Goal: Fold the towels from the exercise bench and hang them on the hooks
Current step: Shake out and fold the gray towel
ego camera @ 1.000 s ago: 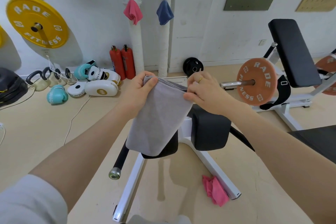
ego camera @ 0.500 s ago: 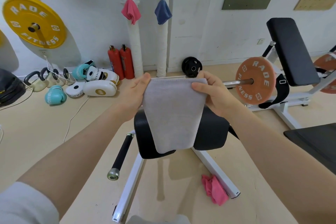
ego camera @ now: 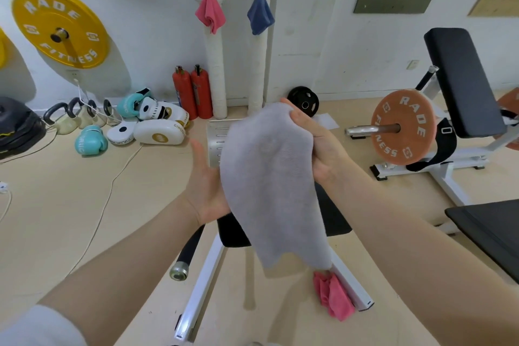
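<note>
A folded grey towel (ego camera: 269, 182) hangs in front of me over the black pad of the exercise bench (ego camera: 337, 219). My right hand (ego camera: 320, 143) grips its upper right edge, fingers curled round the cloth. My left hand (ego camera: 205, 177) is flat with straight fingers, palm against the towel's left side; its fingers are partly hidden behind the cloth. On the back wall a pink towel (ego camera: 210, 12) and a blue towel (ego camera: 260, 18) each hang from a hook. Another pink towel (ego camera: 334, 296) lies crumpled on the floor by the bench's white foot.
The bench's white frame (ego camera: 202, 289) and black handle (ego camera: 186, 253) stretch toward me. A second bench with an orange weight plate (ego camera: 403, 126) stands right. Two red extinguishers (ego camera: 193, 91), boxing gloves and pads (ego camera: 157, 126), kettlebells and cables lie left along the wall.
The towel was held spread by both top corners. Now my right hand has gathered the top edge and my left hand has let go and lies flat against the towel's side.
</note>
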### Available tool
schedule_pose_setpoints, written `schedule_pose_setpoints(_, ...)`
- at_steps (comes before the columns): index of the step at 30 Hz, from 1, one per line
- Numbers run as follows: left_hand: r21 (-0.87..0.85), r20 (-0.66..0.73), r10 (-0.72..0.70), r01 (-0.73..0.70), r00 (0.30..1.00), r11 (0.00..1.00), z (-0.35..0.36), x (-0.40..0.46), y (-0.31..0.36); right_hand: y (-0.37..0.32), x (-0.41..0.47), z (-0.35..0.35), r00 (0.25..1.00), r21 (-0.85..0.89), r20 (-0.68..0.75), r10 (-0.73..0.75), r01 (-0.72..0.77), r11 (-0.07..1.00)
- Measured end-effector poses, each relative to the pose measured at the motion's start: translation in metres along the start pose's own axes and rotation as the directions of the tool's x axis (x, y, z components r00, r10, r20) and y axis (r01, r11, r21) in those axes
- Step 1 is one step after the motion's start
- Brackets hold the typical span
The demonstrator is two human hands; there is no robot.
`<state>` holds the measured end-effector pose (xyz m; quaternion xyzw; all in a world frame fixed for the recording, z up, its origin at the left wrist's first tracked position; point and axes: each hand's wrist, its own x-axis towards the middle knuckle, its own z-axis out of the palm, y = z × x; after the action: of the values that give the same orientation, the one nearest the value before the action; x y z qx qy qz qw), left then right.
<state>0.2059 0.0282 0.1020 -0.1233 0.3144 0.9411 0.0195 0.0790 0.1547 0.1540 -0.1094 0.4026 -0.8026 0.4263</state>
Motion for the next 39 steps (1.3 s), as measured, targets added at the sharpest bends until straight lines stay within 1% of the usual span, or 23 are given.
schedule_pose_setpoints(1,0.018,0.049,-0.042,0.041,0.998,0.999,-0.008,-0.004,-0.003,0.005,0.005,0.004,1.0,0.013,-0.016,0.011,-0.011,1.0)
schedule_pose_setpoints(3,0.153,0.077,-0.08,0.067,0.994,0.986,-0.024,-0.011,-0.005,0.012,0.017,0.009,0.996,0.031,-0.07,0.053,-0.051,0.998)
schedule_pose_setpoints(5,0.318,0.04,-0.088,0.071,0.995,0.946,-0.03,-0.02,0.002,0.018,0.026,0.014,0.977,0.056,-0.161,0.14,-0.133,0.99)
schedule_pose_setpoints(7,0.392,-0.041,-0.054,0.066,0.998,0.918,-0.035,-0.027,0.014,0.025,0.035,0.018,0.943,0.065,-0.269,0.194,-0.183,0.981)
schedule_pose_setpoints(9,0.37,-0.094,-0.007,0.042,0.996,0.928,-0.04,-0.032,0.03,0.037,0.045,0.022,0.916,0.03,-0.34,0.213,-0.216,0.976)
schedule_pose_setpoints(12,0.365,-0.165,0.039,0.024,0.985,0.931,-0.053,-0.04,0.064,0.065,0.058,0.035,0.886,-0.02,-0.381,0.265,-0.295,0.955)
schedule_pose_setpoints(13,0.361,-0.188,0.043,0.028,0.981,0.932,-0.058,-0.045,0.078,0.076,0.062,0.042,0.879,-0.026,-0.371,0.299,-0.331,0.943)
schedule_pose_setpoints(15,0.348,-0.216,0.066,0.014,0.974,0.937,-0.072,-0.052,0.11,0.097,0.068,0.062,0.893,-0.039,-0.283,0.349,-0.375,0.926)
schedule_pose_setpoints(17,0.341,-0.257,0.088,0.006,0.962,0.94,-0.09,-0.059,0.145,0.113,0.075,0.091,0.933,-0.05,-0.191,0.305,-0.319,0.946)
schedule_pose_setpoints(18,0.342,-0.291,0.096,0.01,0.952,0.94,-0.102,-0.062,0.163,0.119,0.08,0.106,0.952,-0.09,-0.16,0.261,-0.277,0.957)
schedule_pose_setpoints(20,0.303,-0.372,0.101,0.017,0.923,0.953,-0.128,-0.068,0.198,0.136,0.094,0.135,0.97,-0.256,-0.163,0.18,-0.217,0.942)
schedule_pose_setpoints(21,0.249,-0.397,0.092,0.01,0.913,0.968,-0.141,-0.071,0.213,0.145,0.104,0.148,0.973,-0.341,-0.176,0.148,-0.201,0.918)
schedule_pose_setpoints(22,0.186,-0.404,0.078,-0.002,0.911,0.982,-0.156,-0.075,0.226,0.154,0.114,0.16,0.977,-0.395,-0.175,0.123,-0.184,0.9)
schedule_pose_setpoints(24,0.068,-0.414,0.047,-0.021,0.909,0.997,-0.182,-0.085,0.246,0.172,0.134,0.183,0.982,-0.413,-0.151,0.112,-0.165,0.896)
schedule_pose_setpoints(27,-0.047,-0.347,0.029,-0.048,0.938,0.998,-0.217,-0.107,0.269,0.196,0.156,0.214,0.976,-0.452,-0.176,0.132,-0.199,0.87)
schedule_pose_setpoints(30,-0.102,-0.276,0.101,-0.134,0.956,0.986,-0.242,-0.13,0.293,0.215,0.167,0.24,0.973,-0.464,-0.183,0.143,-0.214,0.86)
schedule_pose_setpoints(32,-0.016,-0.203,0.152,-0.159,0.967,0.987,-0.252,-0.146,0.303,0.224,0.175,0.256,0.988,-0.395,-0.113,0.109,-0.145,0.907)
schedule_pose_setpoints(33,0.092,-0.155,0.132,-0.119,0.979,0.989,-0.257,-0.153,0.305,0.228,0.18,0.265,0.993,-0.335,-0.085,0.084,-0.108,0.936)
schedule_pose_setpoints(34,0.248,-0.126,0.088,-0.055,0.988,0.967,-0.263,-0.157,0.304,0.231,0.184,0.272,0.996,-0.272,-0.065,0.069,-0.084,0.959)
schedule_pose_setpoints(35,0.405,-0.125,0.044,0.011,0.991,0.914,-0.27,-0.159,0.301,0.233,0.187,0.279,0.996,-0.218,-0.059,0.065,-0.077,0.973)
schedule_pose_setpoints(36,0.522,-0.137,0.04,0.038,0.99,0.852,-0.273,-0.161,0.3,0.235,0.19,0.284,0.995,-0.188,-0.067,0.07,-0.081,0.979)
schedule_pose_setpoints(37,0.576,-0.157,0.082,0.024,0.984,0.817,-0.276,-0.161,0.301,0.236,0.192,0.287,0.995,-0.192,-0.068,0.072,-0.084,0.978)
schedule_pose_setpoints(39,0.56,-0.191,0.185,-0.048,0.964,0.827,-0.276,-0.161,0.31,0.235,0.193,0.289,0.997,-0.284,-0.053,0.061,-0.074,0.956)
